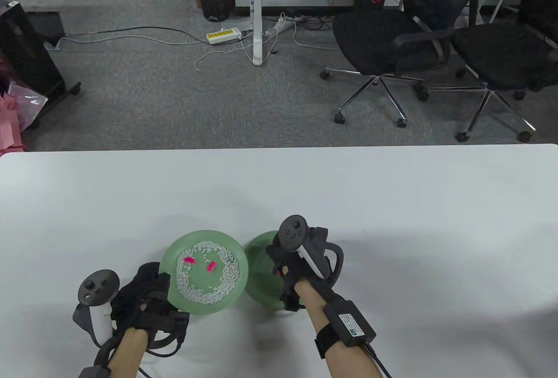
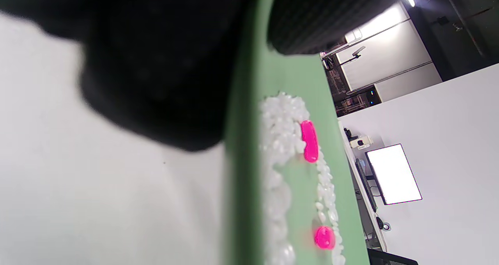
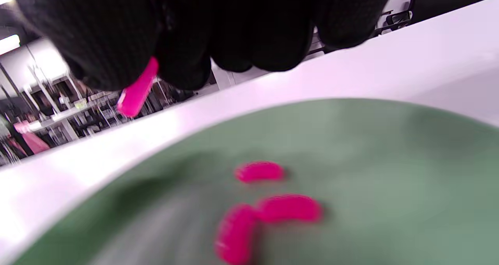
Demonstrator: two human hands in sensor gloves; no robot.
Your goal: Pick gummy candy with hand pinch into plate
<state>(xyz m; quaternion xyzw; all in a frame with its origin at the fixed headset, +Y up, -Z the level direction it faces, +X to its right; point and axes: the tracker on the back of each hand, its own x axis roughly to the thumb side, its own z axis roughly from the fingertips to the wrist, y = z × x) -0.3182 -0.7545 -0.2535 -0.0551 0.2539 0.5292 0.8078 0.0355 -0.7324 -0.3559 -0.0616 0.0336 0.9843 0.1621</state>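
Note:
A green plate [image 1: 170,260] holds white rice-like grains and two pink gummy candies [image 1: 189,260] [image 1: 211,267]; both candies show in the left wrist view [image 2: 310,141] [image 2: 324,237]. My left hand [image 1: 150,297] grips this plate's near-left rim [image 2: 249,101]. A second green plate [image 1: 257,247] stands just right of it, partly hidden under my right hand [image 1: 285,271]. In the right wrist view my right fingers pinch a pink gummy [image 3: 137,90] above that plate [image 3: 390,148], where three pink gummies [image 3: 259,171] [image 3: 288,208] [image 3: 234,234] lie.
Both plates sit near the front of a white table [image 1: 392,203]. Beyond its far edge are grey carpet, two black office chairs [image 1: 392,33], a white pole base and cables.

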